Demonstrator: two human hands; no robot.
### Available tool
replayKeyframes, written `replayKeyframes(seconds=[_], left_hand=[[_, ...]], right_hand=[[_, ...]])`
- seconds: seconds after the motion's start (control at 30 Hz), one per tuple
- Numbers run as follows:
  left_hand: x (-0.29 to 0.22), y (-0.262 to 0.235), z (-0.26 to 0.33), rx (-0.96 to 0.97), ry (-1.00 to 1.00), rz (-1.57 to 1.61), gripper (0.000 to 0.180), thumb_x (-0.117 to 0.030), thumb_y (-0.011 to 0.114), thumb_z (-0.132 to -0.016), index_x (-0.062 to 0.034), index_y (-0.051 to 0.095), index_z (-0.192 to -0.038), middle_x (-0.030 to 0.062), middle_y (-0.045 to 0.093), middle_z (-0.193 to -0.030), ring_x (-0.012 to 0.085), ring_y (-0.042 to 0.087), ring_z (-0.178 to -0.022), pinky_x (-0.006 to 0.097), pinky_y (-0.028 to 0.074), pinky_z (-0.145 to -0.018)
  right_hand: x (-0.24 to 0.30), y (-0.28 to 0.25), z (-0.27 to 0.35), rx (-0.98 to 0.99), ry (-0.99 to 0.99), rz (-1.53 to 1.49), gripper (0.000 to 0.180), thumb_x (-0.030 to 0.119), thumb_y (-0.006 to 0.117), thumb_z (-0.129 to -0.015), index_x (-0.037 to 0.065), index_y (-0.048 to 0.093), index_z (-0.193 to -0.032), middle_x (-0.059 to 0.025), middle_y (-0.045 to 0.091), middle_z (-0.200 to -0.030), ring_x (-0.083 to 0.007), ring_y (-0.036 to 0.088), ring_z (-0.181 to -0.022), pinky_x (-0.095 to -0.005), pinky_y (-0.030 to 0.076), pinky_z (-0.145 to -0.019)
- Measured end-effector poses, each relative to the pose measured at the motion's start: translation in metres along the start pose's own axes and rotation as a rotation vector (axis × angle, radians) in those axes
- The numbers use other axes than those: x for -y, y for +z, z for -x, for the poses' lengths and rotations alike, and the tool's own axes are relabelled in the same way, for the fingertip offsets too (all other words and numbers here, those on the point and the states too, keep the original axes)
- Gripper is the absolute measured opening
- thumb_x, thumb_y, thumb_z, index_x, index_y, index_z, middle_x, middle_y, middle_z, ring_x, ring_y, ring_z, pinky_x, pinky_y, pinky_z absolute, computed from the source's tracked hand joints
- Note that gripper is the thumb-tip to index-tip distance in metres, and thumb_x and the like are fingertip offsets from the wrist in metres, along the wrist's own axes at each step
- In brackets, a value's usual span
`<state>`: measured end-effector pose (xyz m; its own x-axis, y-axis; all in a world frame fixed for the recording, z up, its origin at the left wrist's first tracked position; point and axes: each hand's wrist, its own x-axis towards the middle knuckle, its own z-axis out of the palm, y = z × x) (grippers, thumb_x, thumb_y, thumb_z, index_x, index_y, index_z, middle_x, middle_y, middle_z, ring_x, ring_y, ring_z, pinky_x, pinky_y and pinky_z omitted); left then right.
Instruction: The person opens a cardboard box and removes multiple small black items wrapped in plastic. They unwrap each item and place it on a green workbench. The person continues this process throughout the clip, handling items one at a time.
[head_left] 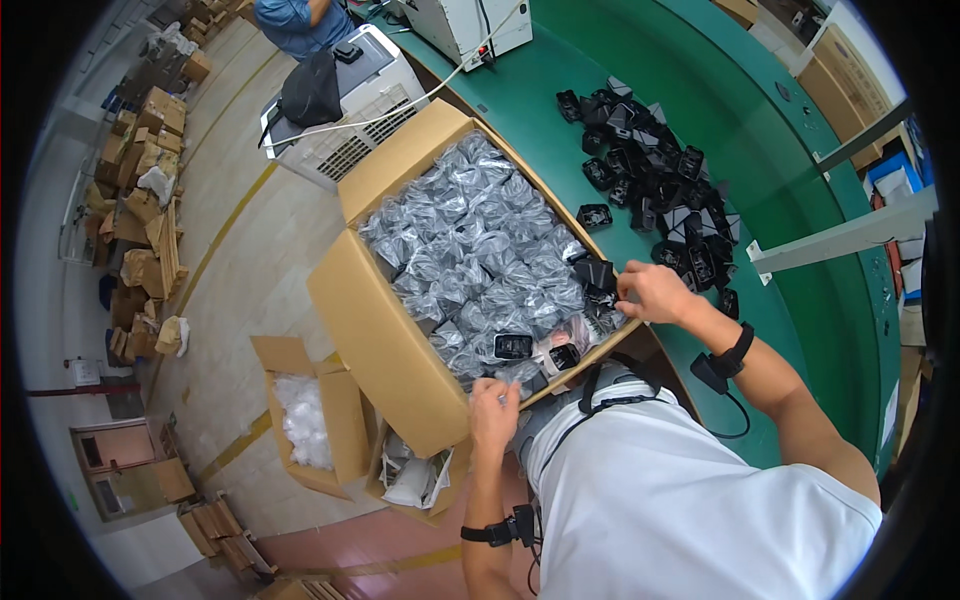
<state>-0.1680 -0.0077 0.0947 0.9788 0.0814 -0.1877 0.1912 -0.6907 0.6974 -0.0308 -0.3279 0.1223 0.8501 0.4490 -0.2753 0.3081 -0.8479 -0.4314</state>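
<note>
The large cardboard box (400,330) serves as the reference landmark; it sits tilted against the edge of the green table (800,290) and is filled with small black parts sealed in clear plastic bags (470,250). The person's left hand (493,412) rests at the near rim of the box, fingers curled together around what appears to be a bag edge; the exact grasp cannot be told from this angle. The right hand (652,292) is at the right-hand corner of the box, fingertips pinched on a small black part (597,274) at the rim. For clean handling, it seems best to grip one bag at a time by its free edge, keep the part supported from below, and lift clear of the neighbouring bags before moving sideways, since the slippery film is likely to drag others along. Beyond the box, on the table, lies a loose pile of unbagged black parts (650,180). On the floor beside the box stand two smaller open cartons (330,420), one holding white film. The part's shape is too small to resolve, the box bottom is hidden, and another person at the far end is cut off by the frame.
</note>
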Motion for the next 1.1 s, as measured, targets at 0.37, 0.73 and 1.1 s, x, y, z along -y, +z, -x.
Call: replayKeyframes(seconds=[0.37, 0.73, 1.1], left_hand=[[-0.015, -0.005, -0.008, -0.125, -0.033, -0.112, 0.033, -0.024, 0.065, -0.087, 0.0005, 0.055, -0.068, 0.019, 0.061, -0.075, 0.0378, 0.059, -0.069, 0.045, 0.045, -0.063], [-0.013, -0.007, -0.005, 0.007, -0.092, 0.511, 0.025, 0.004, 0.059, -0.074, -0.0019, 0.058, -0.099, 0.0102, 0.063, -0.087, 0.0188, 0.061, -0.078, 0.03, 0.047, -0.073], [0.001, -0.018, 0.001, 0.06, -0.303, -0.114, 0.02, -0.015, 0.064, -0.077, -0.0084, 0.065, -0.096, 0.0157, 0.068, -0.089, 0.0339, 0.065, -0.083, 0.041, 0.051, -0.073]], right_hand=[[0.023, 0.03, 0.0, -0.018, -0.026, 0.233, 0.067, 0.027, 0.073, -0.075, 0.011, 0.047, -0.134, -0.0142, 0.06, -0.095, -0.032, 0.066, -0.077, -0.0409, 0.054, -0.064], [0.014, 0.04, -0.001, 0.141, -0.287, 0.122, 0.012, 0.022, 0.067, -0.078, 0.013, 0.069, -0.086, -0.0067, 0.065, -0.082, -0.0286, 0.067, -0.076, -0.0411, 0.053, -0.063], [0.026, 0.058, -0.035, 0.436, -0.529, 0.627, 0.02, 0.021, 0.054, -0.083, 0.016, 0.073, -0.079, -0.0068, 0.071, -0.079, -0.0247, 0.07, -0.073, -0.0378, 0.051, -0.059]])
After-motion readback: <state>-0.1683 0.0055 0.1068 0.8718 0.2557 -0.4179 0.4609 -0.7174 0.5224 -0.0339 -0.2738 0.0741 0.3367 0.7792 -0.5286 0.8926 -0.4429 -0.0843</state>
